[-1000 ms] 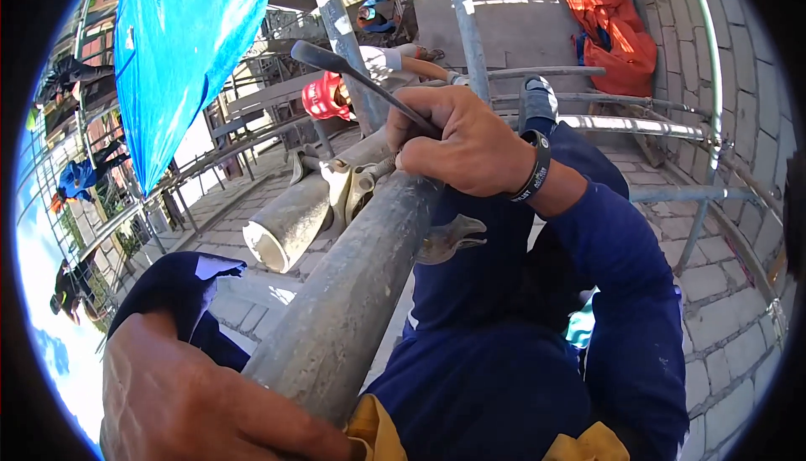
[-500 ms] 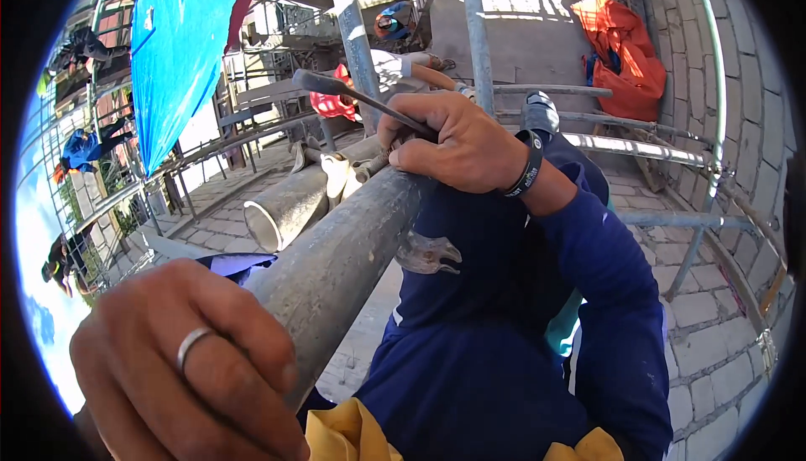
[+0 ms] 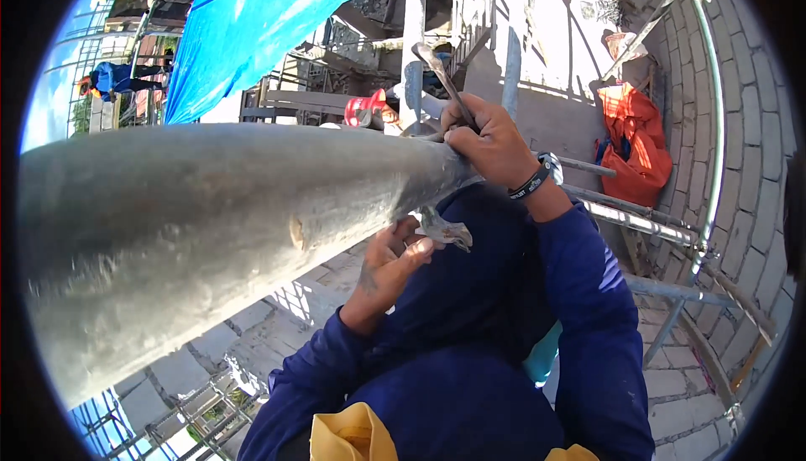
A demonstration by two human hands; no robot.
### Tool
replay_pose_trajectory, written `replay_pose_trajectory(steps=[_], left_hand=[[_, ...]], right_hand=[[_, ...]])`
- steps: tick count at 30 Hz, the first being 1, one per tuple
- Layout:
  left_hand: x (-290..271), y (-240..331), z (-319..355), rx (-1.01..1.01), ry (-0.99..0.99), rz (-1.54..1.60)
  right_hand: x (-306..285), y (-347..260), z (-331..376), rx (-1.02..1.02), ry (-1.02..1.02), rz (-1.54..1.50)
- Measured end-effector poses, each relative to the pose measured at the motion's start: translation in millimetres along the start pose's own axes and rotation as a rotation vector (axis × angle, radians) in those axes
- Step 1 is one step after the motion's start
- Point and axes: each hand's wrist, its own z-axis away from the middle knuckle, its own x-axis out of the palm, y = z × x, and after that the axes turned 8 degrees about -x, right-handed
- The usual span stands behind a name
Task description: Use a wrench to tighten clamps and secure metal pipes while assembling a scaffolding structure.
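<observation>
A thick grey metal scaffold pipe (image 3: 235, 209) runs large across the left half of the view to my right hand. My right hand (image 3: 495, 142) is closed round a slim dark metal wrench (image 3: 438, 66) at the pipe's far end; the wrench's lower end is hidden in the fingers. Beneath the pipe hangs a worn metal scaffold clamp (image 3: 445, 230) with forked jaws. My left hand (image 3: 388, 266) reaches up under the pipe to the clamp's left edge, thumb and bent fingers apart. The fingertips are partly hidden, so I cannot tell if they touch it.
A blue tarp (image 3: 269, 24) hangs at the upper left, with scaffolding and a person in blue (image 3: 117, 79) beyond. At the far right an orange-red cloth bundle (image 3: 634, 150) lies by a block wall (image 3: 739, 125). Thin scaffold tubes (image 3: 718, 125) stand at right; a red helmet (image 3: 365, 110) shows beyond the pipe.
My left hand has moved from the near left, above the pipe, to underneath it beside the clamp. The view has shifted; the pipe appears larger and lies more crosswise. My right hand still holds the wrench, now more upright.
</observation>
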Motion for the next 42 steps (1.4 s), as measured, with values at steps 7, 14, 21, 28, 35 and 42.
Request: replay_pose_trajectory(steps=[7, 14, 21, 28, 35, 42], left_hand=[[25, 4, -26, -0.139, -0.076, 0.554], [10, 4, -41, -0.155, -0.235, 0.524], [11, 0, -57, -0.067, -0.179, 0.492], [28, -17, -59, 0.010, -0.068, 0.574], [50, -20, -49, 0.145, -0.006, 0.765], [56, -28, -58, 0.116, -0.386, 1.297]], right_hand=[[11, 9, -9, 0.009, 0.193, 0.054], [9, 2, -8, -0.002, 0.295, 0.255], [-1, 1, -16, 0.021, 0.180, 0.268], [7, 9, -11, -0.486, 0.080, 0.055], [-47, 19, 1, -0.090, 0.071, 0.150], [-42, 16, 4, 0.122, 0.282, -0.357]])
